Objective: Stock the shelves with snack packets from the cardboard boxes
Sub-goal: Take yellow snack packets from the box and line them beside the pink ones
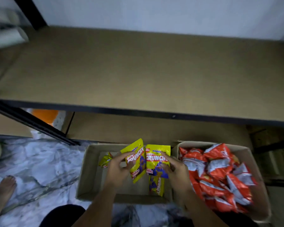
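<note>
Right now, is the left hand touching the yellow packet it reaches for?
Touching. The head view shows the left hand with fingers curled onto the tilted yellow Crunchy packet, its thumb pressing the packet's front.

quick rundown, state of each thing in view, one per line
left hand: grip on a tilted yellow packet
right hand: grip on an upright yellow packet
left box: open, nearly empty, a few yellow packets left
right box: open, heaped with red packets
upper shelf: bare across the middle
lower shelf: visible part bare
</note>
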`<state>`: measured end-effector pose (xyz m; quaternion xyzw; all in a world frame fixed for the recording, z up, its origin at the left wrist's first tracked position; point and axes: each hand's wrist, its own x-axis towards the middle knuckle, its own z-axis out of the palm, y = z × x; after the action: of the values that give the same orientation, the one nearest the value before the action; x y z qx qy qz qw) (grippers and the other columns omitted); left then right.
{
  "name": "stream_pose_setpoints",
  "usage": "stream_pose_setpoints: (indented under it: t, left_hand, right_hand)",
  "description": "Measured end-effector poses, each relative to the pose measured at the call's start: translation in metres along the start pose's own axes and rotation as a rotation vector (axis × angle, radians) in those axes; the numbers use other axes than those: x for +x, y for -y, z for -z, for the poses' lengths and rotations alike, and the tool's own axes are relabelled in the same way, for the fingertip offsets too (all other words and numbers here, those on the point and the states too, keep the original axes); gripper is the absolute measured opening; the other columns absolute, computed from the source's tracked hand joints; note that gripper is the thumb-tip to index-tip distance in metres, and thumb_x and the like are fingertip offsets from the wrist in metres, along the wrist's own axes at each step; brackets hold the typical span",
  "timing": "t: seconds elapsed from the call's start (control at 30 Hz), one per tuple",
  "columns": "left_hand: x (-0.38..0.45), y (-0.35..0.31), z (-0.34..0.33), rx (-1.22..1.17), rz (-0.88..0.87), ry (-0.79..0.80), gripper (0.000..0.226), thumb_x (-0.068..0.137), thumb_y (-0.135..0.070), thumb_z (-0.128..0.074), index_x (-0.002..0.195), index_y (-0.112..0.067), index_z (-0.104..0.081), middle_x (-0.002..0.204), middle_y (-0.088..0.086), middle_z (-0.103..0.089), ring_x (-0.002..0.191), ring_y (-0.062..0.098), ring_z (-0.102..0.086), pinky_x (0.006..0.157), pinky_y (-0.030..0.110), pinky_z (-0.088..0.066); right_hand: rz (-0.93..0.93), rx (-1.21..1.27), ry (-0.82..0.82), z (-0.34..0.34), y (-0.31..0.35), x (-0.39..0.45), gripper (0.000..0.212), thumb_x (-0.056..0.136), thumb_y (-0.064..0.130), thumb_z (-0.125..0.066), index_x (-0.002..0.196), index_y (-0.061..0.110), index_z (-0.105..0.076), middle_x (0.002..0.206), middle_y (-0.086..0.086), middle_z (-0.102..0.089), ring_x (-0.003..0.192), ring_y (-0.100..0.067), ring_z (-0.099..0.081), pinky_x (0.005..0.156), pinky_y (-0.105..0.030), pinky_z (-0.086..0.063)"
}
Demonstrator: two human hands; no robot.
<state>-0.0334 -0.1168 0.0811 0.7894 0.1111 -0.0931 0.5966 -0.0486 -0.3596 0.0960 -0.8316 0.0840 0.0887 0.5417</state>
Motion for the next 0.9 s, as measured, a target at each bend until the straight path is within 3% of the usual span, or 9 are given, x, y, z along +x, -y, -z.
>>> stream_pose_setpoints:
  t: [0.1, 0.17, 0.27, 0.37, 0.4, 0.5, 0.57, 0.7, 0.9]
  left_hand:
    - [-0.022, -0.086, 0.014, -0.047, 0.011, 0.068, 0.031, 0.087, -0.020, -0.076, 0.107, -0.043, -0.073, 0.111, -0.011, -0.074, 0.105, 0.012, -0.070, 0.081, 0.042, -0.061]
    - [-0.035, -0.142, 0.022, -0.050, -0.013, 0.114, 0.028, 0.087, -0.023, -0.075, 0.108, -0.041, -0.074, 0.114, -0.009, -0.073, 0.108, 0.016, -0.069, 0.080, 0.042, -0.061]
    - [-0.050, -0.222, 0.029, -0.059, -0.073, 0.143, 0.022, 0.087, -0.022, -0.075, 0.102, -0.038, -0.076, 0.114, -0.004, -0.072, 0.107, 0.019, -0.069, 0.077, 0.044, -0.061]
    - [-0.063, -0.297, 0.028, -0.065, -0.137, 0.191, 0.022, 0.088, -0.014, -0.074, 0.101, -0.032, -0.077, 0.112, 0.002, -0.072, 0.099, 0.019, -0.072, 0.079, 0.051, -0.060]
    - [-0.068, -0.320, 0.028, -0.081, -0.165, 0.208, 0.021, 0.088, -0.014, -0.074, 0.102, -0.029, -0.077, 0.112, 0.002, -0.071, 0.099, 0.019, -0.072, 0.080, 0.054, -0.059]
    - [-0.081, -0.382, 0.026, -0.078, -0.289, 0.212, 0.015, 0.086, -0.026, -0.077, 0.101, -0.027, -0.077, 0.109, 0.000, -0.072, 0.100, 0.019, -0.071, 0.076, 0.054, -0.059]
    - [-0.087, -0.418, 0.024, -0.073, -0.351, 0.236, 0.017, 0.085, -0.029, -0.076, 0.102, -0.027, -0.077, 0.110, -0.003, -0.071, 0.103, 0.020, -0.070, 0.076, 0.052, -0.059]
    - [-0.095, -0.485, 0.017, -0.124, -0.381, 0.291, 0.019, 0.083, -0.012, -0.076, 0.097, -0.024, -0.077, 0.110, -0.010, -0.070, 0.106, 0.017, -0.069, 0.077, 0.049, -0.061]
    - [-0.095, -0.568, -0.003, -0.177, -0.573, 0.350, 0.018, 0.083, -0.005, -0.075, 0.098, -0.015, -0.077, 0.107, -0.001, -0.071, 0.102, 0.021, -0.070, 0.079, 0.043, -0.061]
  right_hand:
    - [0.023, 0.026, -0.012, 0.050, 0.070, -0.024, 0.049, 0.090, 0.010, -0.071, 0.128, 0.040, -0.061, 0.123, 0.025, -0.063, 0.110, 0.010, -0.059, 0.089, -0.010, -0.047]
    - [0.028, 0.044, -0.003, 0.082, 0.113, -0.039, 0.048, 0.090, 0.011, -0.071, 0.129, 0.036, -0.062, 0.132, 0.020, -0.060, 0.123, 0.006, -0.054, 0.097, -0.010, -0.044]
    - [0.046, 0.048, -0.020, 0.129, 0.175, -0.058, 0.049, 0.090, 0.014, -0.071, 0.129, 0.041, -0.061, 0.132, 0.022, -0.059, 0.119, 0.008, -0.056, 0.095, -0.013, -0.047]
    - [0.072, 0.054, -0.069, 0.172, 0.227, -0.077, 0.049, 0.089, 0.014, -0.071, 0.128, 0.042, -0.060, 0.121, 0.016, -0.067, 0.085, 0.011, -0.062, 0.075, -0.010, -0.048]
    - [0.082, 0.070, -0.088, 0.186, 0.242, -0.082, 0.049, 0.088, 0.015, -0.072, 0.128, 0.042, -0.060, 0.118, 0.013, -0.069, 0.084, 0.010, -0.061, 0.076, -0.011, -0.048]
    - [0.107, 0.132, -0.102, 0.227, 0.278, -0.096, 0.048, 0.088, 0.019, -0.070, 0.131, 0.038, -0.062, 0.126, 0.013, -0.065, 0.115, -0.006, -0.062, 0.095, -0.034, -0.054]
    - [0.124, 0.192, -0.093, 0.252, 0.299, -0.105, 0.048, 0.088, 0.018, -0.069, 0.131, 0.038, -0.062, 0.130, 0.012, -0.063, 0.122, -0.012, -0.060, 0.098, -0.041, -0.053]
    - [0.191, 0.303, -0.158, 0.298, 0.337, -0.118, 0.047, 0.085, 0.008, -0.069, 0.129, 0.022, -0.064, 0.122, -0.001, -0.070, 0.116, -0.020, -0.065, 0.094, -0.039, -0.056]
    - [0.291, 0.406, -0.224, 0.362, 0.380, -0.118, 0.046, 0.084, -0.001, -0.067, 0.127, 0.015, -0.066, 0.121, -0.010, -0.069, 0.113, -0.024, -0.067, 0.084, -0.031, -0.058]
